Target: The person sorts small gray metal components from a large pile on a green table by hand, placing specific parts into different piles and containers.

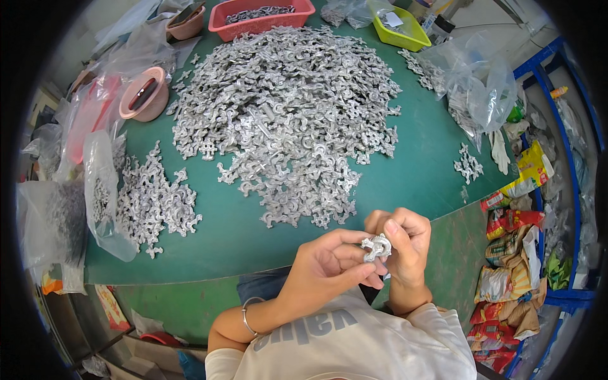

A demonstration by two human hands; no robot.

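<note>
Close in front of my chest, past the near edge of the green table [240,253], both hands meet on a small silver cast metal part [377,247] with a curved hook shape. My left hand [332,256] grips it from the left with bent fingers. From the right, my right hand [405,244] pinches it, thumb on top and fingers curled. Some fingertips are hidden behind the part. A large heap of similar metal parts [285,107] covers the table's middle, spilling toward me. Another pile of parts [158,202] lies on the left, and a small cluster [468,166] on the right.
At the back stand a red basket [261,20] of metal pieces and a yellow-green basket [401,28]. A pink bowl [145,95] holding a dark object sits left. Clear plastic bags [484,79] lie at both sides. A blue rack [554,114] and colourful packages [506,285] stand right.
</note>
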